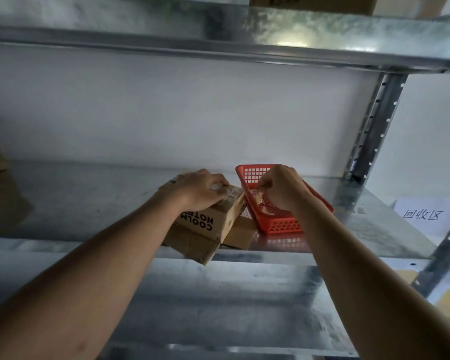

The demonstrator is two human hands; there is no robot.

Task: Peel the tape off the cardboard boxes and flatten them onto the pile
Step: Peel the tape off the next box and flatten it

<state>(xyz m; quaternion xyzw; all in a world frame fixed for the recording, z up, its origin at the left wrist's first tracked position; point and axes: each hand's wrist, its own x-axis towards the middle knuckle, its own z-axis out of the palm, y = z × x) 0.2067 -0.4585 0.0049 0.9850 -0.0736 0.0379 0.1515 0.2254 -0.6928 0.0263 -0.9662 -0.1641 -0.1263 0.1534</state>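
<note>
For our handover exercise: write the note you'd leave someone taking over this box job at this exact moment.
Left hand: grips the printed cardboard box on the metal shelf.
Right hand: over the red basket, fingers pinched, apparently dropping peeled tape there; the tape itself is hard to see.
Done: some tape seemingly off.
Left: box still unflattened, lying on loose cardboard; flatten and stack it.

Two bare forearms, no sleeves visible; left hand [202, 189], right hand [283, 187] ungloved, no rings or watch seen
</note>
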